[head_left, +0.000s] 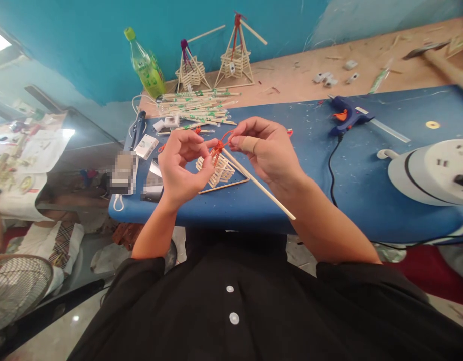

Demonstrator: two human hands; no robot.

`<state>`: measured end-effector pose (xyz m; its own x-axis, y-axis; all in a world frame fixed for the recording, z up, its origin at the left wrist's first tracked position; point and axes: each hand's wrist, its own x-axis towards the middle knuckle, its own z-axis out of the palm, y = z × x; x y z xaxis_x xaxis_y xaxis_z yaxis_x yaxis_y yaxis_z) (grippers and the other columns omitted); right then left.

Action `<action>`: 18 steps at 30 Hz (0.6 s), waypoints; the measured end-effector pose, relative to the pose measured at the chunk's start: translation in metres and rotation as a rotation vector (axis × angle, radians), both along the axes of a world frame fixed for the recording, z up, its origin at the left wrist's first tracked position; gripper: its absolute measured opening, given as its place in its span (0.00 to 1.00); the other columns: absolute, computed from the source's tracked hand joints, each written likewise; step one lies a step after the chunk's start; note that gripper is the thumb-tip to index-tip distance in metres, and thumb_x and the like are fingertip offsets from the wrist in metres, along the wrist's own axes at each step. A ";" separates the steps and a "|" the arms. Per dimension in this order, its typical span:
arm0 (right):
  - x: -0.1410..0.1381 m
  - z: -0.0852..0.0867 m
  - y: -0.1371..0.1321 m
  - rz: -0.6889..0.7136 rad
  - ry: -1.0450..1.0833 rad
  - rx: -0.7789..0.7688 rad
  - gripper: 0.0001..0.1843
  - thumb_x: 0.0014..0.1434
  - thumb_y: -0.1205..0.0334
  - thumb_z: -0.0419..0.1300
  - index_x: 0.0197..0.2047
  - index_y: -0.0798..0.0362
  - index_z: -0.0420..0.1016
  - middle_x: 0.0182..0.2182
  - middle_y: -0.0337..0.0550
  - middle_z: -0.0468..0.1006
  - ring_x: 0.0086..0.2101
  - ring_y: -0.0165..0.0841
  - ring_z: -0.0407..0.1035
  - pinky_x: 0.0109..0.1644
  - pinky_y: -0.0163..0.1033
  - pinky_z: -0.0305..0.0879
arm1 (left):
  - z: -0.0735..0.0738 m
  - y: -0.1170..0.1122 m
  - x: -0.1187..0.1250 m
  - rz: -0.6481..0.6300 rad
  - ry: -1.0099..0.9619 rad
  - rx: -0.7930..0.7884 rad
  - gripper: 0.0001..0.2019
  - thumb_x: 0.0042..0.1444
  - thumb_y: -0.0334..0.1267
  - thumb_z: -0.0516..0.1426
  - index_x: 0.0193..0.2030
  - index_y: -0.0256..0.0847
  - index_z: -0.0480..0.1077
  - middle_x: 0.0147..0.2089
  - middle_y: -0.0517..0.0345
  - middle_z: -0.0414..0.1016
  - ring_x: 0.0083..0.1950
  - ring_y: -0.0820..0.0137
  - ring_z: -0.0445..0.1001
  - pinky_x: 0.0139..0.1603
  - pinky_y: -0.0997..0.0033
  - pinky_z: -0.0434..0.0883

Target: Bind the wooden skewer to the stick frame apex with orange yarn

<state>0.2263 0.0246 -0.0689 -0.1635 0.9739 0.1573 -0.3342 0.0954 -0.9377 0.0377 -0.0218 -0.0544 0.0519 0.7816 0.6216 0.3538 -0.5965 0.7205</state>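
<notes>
The left hand [180, 165] and the right hand [267, 150] are up over the blue bench [291, 165], close together. Both are curled in, with fingertips pinching a thin orange string [218, 146]. The string is wrapped at the top of a little stick model [218, 170], a small stack of sticks made like a log house. One long stick [261, 188] pokes out from the knot, down and toward the person. The right hand has a tan bandage [250, 144] on one finger. It looks like the string is being tied around the place where the sticks meet. To do this well, I think each hand should pull gently and the same amount, so the knot gets snug but the small sticks do not bend or snap. Keeping the model low, close to the bench, would help it stay steady. The long stick should stay in the middle of the loop so it does not slip out. Farther back stand two finished stick models [216, 65], a pile of loose sticks [197, 105] and a green bottle [145, 65]. A blue glue gun [346, 114] lies off to the right, well apart from the hands.
</notes>
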 end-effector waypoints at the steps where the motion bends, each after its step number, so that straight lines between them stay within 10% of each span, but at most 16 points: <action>1: 0.000 -0.003 0.003 0.004 0.014 -0.017 0.13 0.50 0.62 0.75 0.36 0.49 0.75 0.34 0.39 0.79 0.37 0.31 0.77 0.48 0.43 0.80 | -0.002 0.001 -0.002 -0.010 0.000 -0.008 0.13 0.65 0.37 0.62 0.51 0.48 0.62 0.35 0.66 0.76 0.46 0.68 0.88 0.57 0.59 0.89; 12: -0.001 -0.014 0.005 0.058 0.121 -0.151 0.18 0.45 0.67 0.72 0.36 0.48 0.69 0.31 0.34 0.73 0.33 0.28 0.72 0.45 0.39 0.77 | -0.027 0.002 -0.024 -0.177 -0.138 -0.006 0.16 0.70 0.46 0.63 0.45 0.49 0.56 0.35 0.67 0.75 0.49 0.68 0.88 0.57 0.59 0.85; 18: 0.005 -0.013 0.004 0.135 0.125 -0.281 0.17 0.45 0.69 0.75 0.37 0.51 0.77 0.31 0.35 0.77 0.33 0.28 0.75 0.42 0.37 0.77 | -0.016 -0.004 -0.032 -0.129 0.031 -0.181 0.09 0.65 0.33 0.63 0.52 0.42 0.77 0.38 0.58 0.83 0.38 0.72 0.84 0.39 0.74 0.81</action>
